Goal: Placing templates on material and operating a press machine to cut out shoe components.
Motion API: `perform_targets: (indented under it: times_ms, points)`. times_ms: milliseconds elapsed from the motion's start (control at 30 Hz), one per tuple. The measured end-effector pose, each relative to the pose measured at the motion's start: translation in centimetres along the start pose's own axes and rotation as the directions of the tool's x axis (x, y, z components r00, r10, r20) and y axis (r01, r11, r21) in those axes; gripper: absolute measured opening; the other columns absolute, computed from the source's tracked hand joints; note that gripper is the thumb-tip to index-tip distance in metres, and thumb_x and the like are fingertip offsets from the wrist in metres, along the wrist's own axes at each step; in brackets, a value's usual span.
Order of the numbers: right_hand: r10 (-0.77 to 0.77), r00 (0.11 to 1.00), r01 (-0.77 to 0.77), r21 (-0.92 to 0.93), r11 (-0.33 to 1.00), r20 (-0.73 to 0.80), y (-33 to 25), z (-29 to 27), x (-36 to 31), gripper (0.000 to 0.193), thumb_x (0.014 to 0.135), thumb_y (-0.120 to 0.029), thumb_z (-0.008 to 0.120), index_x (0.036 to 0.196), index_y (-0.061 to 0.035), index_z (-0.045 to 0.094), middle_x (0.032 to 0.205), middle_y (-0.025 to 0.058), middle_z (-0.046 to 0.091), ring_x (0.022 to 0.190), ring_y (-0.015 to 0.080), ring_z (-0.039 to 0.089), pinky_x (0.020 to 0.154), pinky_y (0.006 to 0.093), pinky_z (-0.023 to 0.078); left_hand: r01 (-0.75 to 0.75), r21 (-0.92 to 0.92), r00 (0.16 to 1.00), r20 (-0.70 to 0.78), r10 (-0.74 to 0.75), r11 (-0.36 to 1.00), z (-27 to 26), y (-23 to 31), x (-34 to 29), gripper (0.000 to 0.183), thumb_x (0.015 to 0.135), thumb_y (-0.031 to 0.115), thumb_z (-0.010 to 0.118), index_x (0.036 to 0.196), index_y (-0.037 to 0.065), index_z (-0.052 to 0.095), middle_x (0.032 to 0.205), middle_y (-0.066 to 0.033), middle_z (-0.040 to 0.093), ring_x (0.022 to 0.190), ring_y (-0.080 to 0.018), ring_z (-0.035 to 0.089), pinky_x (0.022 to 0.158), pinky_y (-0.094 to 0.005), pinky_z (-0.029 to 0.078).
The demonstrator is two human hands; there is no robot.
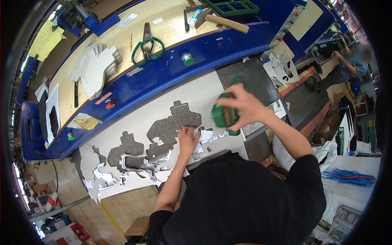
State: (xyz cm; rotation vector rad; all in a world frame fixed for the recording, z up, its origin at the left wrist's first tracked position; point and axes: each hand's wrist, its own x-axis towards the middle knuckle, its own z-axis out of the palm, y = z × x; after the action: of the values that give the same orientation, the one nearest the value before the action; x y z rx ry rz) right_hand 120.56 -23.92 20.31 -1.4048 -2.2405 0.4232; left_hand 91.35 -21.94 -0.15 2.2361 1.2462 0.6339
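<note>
My right hand (249, 106) grips a green cutting die (225, 115), a hollow, curved frame blurred by motion, held above the right part of a pale sheet (206, 87). My left hand (188, 141) lies on the sheet with its fingers stretched out, next to a large cut-out opening (174, 122). Dark speckled bed shows through several such openings. Torn white scraps (206, 135) stick up beside the left fingers, and more hang along the sheet's near edge.
A blue machine beam (163, 65) with coloured knobs runs behind the sheet. On the wooden top beyond lie stacked cut pieces (94, 69), green-handled scissors (148, 47) and a hammer (226, 23). Scraps (281, 69) are heaped at right. Another person (355, 65) works farther right.
</note>
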Motion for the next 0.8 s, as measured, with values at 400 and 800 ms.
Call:
perform_targets:
  times_ms: [400,800]
  points:
    - [0.186,0.951,-0.129,-0.231,0.964,0.249,4.1,17.5,10.7,0.091,0.056,-0.046,0.085,0.13,-0.0027,0.054,0.116,0.0239,0.052,0.12,0.0388,0.045,0.1,0.053,0.037,0.291,-0.166,0.868,-0.368,-0.333,0.942,-4.2,-1.2,-6.0,0.012,0.089,0.004,0.061,0.099,0.001,0.067,0.101,-0.0134,0.065,0.101,-0.0309,0.059,0.092,-0.0397,0.045]
    - [0.406,0.869,-0.47,-0.216,0.856,-0.281,7.9,18.0,3.4,0.1,0.072,-0.062,0.073,0.146,-0.0053,0.038,0.124,0.0223,0.051,0.12,0.0384,0.045,0.107,0.0508,0.029,0.27,-0.182,0.921,-0.237,-0.309,0.946,-4.1,-0.1,-6.7,0.017,0.089,0.009,0.062,0.104,0.001,0.067,0.107,-0.0172,0.064,0.106,-0.0353,0.057,0.096,-0.042,0.044]
